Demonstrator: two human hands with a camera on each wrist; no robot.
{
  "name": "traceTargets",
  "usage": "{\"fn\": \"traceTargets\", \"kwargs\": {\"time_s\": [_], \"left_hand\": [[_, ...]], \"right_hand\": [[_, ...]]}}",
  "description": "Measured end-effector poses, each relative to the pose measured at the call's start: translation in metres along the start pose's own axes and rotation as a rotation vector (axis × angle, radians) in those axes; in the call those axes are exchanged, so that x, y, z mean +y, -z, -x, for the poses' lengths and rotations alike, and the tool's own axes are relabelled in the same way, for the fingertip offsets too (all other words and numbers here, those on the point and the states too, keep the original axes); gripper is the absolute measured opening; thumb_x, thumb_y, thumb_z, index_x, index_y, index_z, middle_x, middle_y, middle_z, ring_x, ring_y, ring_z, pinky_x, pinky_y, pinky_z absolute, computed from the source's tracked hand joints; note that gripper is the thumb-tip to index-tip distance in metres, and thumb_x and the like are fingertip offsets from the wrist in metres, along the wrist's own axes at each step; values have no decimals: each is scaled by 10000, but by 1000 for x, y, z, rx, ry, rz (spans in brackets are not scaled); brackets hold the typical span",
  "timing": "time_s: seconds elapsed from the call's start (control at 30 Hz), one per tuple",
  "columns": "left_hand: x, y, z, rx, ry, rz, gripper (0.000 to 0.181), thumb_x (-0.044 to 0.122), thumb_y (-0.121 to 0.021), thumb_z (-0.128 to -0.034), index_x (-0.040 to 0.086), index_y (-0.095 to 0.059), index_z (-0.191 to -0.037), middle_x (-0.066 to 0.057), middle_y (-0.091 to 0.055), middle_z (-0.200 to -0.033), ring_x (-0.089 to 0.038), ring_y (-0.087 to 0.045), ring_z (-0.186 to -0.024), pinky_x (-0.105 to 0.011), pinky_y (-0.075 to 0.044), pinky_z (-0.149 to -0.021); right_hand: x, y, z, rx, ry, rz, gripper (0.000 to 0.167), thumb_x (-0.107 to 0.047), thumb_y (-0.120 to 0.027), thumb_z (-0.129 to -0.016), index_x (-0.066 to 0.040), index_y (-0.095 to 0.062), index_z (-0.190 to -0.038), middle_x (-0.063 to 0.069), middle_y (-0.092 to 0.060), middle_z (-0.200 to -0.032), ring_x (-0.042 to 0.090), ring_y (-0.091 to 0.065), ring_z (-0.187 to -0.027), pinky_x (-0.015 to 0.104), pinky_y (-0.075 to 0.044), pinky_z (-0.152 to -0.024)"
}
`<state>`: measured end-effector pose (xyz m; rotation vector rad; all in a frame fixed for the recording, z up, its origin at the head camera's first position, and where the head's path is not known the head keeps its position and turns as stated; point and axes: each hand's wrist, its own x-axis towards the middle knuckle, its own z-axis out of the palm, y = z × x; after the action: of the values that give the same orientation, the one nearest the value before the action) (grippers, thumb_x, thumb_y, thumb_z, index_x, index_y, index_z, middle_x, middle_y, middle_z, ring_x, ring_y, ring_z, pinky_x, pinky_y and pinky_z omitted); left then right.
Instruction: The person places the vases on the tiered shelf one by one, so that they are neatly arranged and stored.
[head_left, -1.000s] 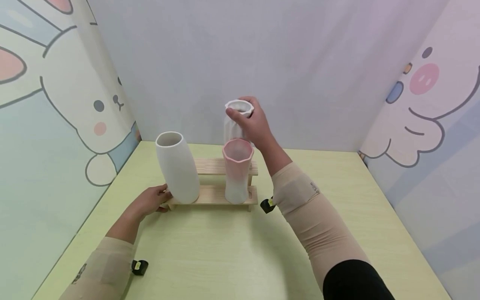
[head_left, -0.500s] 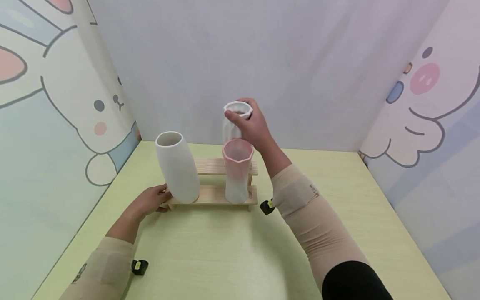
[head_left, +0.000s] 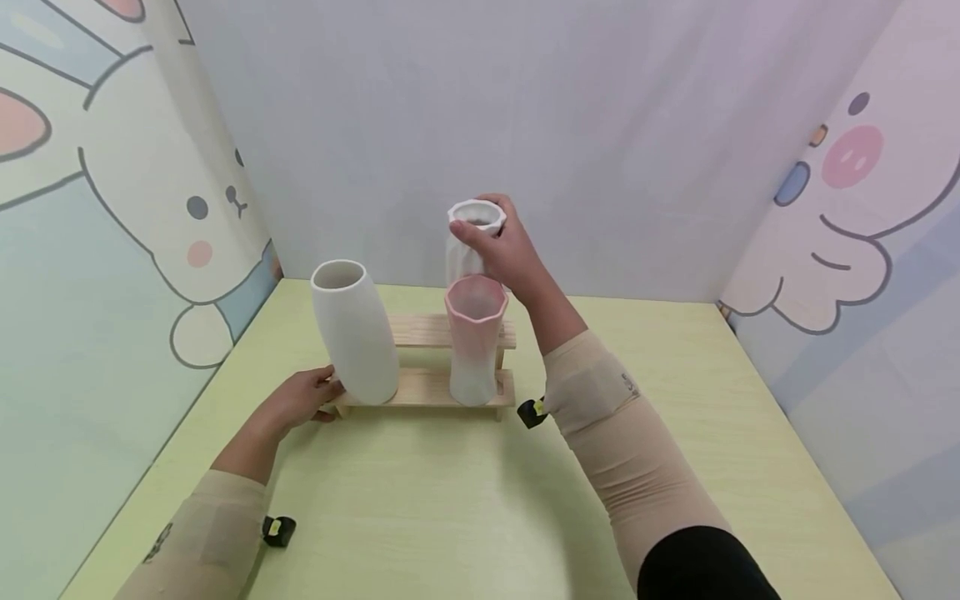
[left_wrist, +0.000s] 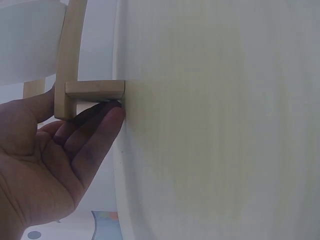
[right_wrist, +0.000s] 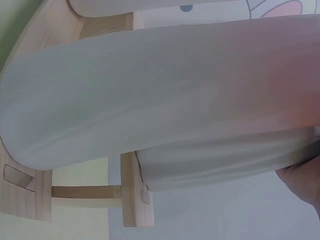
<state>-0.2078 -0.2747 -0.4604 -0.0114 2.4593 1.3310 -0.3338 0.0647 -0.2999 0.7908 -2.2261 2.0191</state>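
Observation:
A two-step wooden stand [head_left: 423, 388] sits on the table. On its lower step are a tall white vase [head_left: 358, 342] at the left and a pink-and-white vase [head_left: 475, 367] with a wavy rim at the right. Behind the pink one, a white ribbed vase [head_left: 459, 254] is held near its rim by my right hand [head_left: 513, 254], thumb in front. The right wrist view shows this ribbed vase [right_wrist: 210, 165] with its base at the upper step [right_wrist: 137, 212]. My left hand [head_left: 300, 402] grips the left end of the lower step [left_wrist: 67, 75], thumb and fingers on either side.
The pale yellow-green table [head_left: 442, 500] extends around the stand. A grey-white curtain [head_left: 600, 150] hangs close behind, and side panels with cartoon animals [head_left: 142, 167] flank the table. Black wrist-camera pieces [head_left: 278, 531] show beside both forearms.
The ribbed vase has shifted very slightly left and down with my right hand. My left hand, the stand and the other two vases have stayed put.

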Motion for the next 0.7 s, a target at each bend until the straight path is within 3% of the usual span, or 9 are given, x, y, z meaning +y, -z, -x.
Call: {"fn": "traceTargets", "kwargs": {"time_s": [0.7], "left_hand": [[-2,2,-1,8,-10,6,657,426,-480,-1030,83,-275,-1552,-301,-410,-1474,-452,-449,-1327,-376,-616,-837]], "right_hand": [[0,-1,0,12,-15,-12,622,-391,-735,-859,-221,-386,-1344,54,-586,-1152,213,-602,-1021,363,-547,-861]]}}
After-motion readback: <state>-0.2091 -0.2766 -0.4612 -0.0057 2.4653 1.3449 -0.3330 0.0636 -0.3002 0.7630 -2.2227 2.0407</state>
